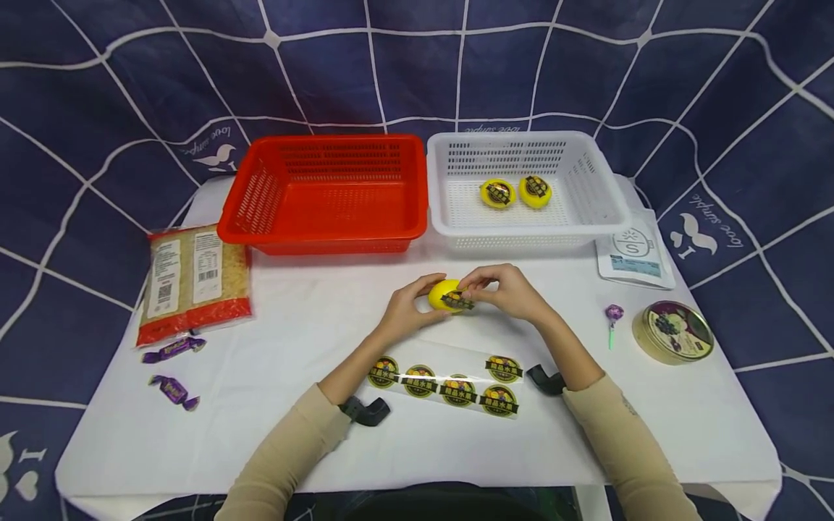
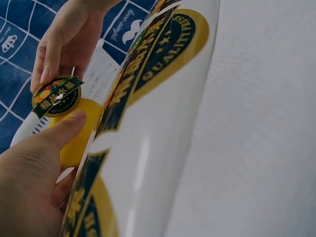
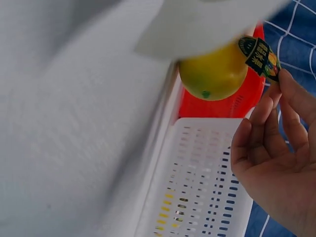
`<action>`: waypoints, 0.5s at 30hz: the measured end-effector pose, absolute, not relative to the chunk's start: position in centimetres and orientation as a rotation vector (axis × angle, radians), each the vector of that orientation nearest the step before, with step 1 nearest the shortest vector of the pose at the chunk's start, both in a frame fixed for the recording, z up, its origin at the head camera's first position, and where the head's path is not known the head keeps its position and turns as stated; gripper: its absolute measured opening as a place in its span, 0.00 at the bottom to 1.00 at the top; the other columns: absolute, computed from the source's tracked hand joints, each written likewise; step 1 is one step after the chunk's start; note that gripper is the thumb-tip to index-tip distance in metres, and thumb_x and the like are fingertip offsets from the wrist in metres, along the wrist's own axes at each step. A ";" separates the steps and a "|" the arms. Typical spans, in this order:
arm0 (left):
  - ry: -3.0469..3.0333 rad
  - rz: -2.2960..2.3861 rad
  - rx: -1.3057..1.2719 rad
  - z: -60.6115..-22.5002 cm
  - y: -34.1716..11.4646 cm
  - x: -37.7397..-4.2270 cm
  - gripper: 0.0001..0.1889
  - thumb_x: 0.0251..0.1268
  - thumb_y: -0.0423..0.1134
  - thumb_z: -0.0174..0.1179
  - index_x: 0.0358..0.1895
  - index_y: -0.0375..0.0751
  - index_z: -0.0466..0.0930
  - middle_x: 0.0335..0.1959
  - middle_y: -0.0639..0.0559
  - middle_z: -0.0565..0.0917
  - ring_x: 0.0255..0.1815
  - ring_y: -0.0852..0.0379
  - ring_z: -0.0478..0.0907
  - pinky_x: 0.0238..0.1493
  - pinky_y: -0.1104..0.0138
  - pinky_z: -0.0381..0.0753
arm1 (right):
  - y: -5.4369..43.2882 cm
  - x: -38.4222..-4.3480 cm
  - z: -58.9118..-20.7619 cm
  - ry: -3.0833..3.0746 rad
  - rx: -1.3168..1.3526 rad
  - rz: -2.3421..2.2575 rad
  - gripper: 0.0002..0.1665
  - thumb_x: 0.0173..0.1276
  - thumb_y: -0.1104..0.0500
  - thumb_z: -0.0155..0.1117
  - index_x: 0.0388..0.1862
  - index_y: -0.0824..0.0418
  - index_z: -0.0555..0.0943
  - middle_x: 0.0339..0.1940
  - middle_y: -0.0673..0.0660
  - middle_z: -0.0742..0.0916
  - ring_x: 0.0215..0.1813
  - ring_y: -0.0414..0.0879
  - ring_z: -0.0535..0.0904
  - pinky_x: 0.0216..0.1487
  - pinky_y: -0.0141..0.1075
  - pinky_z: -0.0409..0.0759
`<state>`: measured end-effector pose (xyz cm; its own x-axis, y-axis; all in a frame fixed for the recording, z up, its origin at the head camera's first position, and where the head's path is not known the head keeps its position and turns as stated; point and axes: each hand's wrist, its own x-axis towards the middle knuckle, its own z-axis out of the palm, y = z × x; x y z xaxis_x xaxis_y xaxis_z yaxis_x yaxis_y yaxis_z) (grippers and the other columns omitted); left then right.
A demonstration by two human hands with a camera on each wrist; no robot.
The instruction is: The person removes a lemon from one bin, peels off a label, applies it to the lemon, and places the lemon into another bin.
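My left hand (image 1: 405, 310) holds a yellow lemon (image 1: 439, 292) above the white table, thumb on the near side. A round black-and-gold fruit sticker (image 3: 257, 55) is pinched between thumb and finger of my right hand (image 1: 511, 291). In the right wrist view one end of the sticker meets the lemon's side, while the other end stays in the fingertips. Below the hands lies a clear sheet of several such stickers (image 1: 458, 391). In the left wrist view that sheet hides part of the lemon (image 2: 79, 143).
Behind the hands stand a red basket (image 1: 319, 242) and a white basket (image 1: 528, 230) with two stickered lemons (image 1: 498, 193). At left are a grain bag (image 1: 215, 260) and two purple candies (image 1: 173, 391). At right lie a white pouch (image 1: 635, 250), a lollipop (image 1: 614, 312) and a round tin (image 1: 674, 333).
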<state>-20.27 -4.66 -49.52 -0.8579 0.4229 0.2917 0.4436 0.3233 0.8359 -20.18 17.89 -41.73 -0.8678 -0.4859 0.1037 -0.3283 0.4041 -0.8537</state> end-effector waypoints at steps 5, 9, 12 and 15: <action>-2.535 -1.628 -0.816 -49.4 -4.6 -20.3 0.33 0.45 0.45 0.73 0.59 0.49 0.73 0.54 0.56 0.78 0.51 0.62 0.77 0.57 0.70 0.71 | 17.6 -20.6 -42.2 2.525 -0.753 -1.505 0.06 0.58 0.60 0.68 0.35 0.56 0.85 0.27 0.49 0.84 0.33 0.44 0.77 0.41 0.46 0.77; -2.531 -1.669 -0.807 -49.3 -4.7 -20.4 0.32 0.44 0.43 0.73 0.58 0.49 0.73 0.54 0.56 0.78 0.51 0.62 0.77 0.56 0.71 0.71 | 17.2 -20.7 -42.4 2.606 -0.750 -1.478 0.05 0.58 0.60 0.68 0.35 0.56 0.85 0.26 0.49 0.83 0.32 0.44 0.76 0.39 0.44 0.77; -2.540 -1.696 -0.799 -49.3 -4.6 -20.3 0.32 0.44 0.43 0.73 0.58 0.50 0.74 0.54 0.56 0.78 0.51 0.62 0.77 0.56 0.72 0.71 | 17.1 -20.7 -42.5 2.662 -0.747 -1.465 0.05 0.58 0.60 0.69 0.34 0.56 0.85 0.25 0.48 0.83 0.32 0.44 0.76 0.38 0.43 0.77; -2.543 -1.720 -0.795 -49.3 -4.5 -20.2 0.32 0.44 0.43 0.73 0.58 0.51 0.74 0.54 0.56 0.78 0.51 0.62 0.77 0.56 0.72 0.71 | 17.1 -20.7 -42.8 2.703 -0.737 -1.447 0.05 0.58 0.59 0.69 0.34 0.55 0.85 0.25 0.47 0.83 0.31 0.43 0.76 0.37 0.43 0.77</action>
<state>-20.20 -4.47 -49.32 -0.8738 0.4185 0.2476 0.3856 0.2861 0.8772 -20.72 17.14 -42.79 -0.8906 -0.3954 0.2247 -0.4063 0.4697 -0.7838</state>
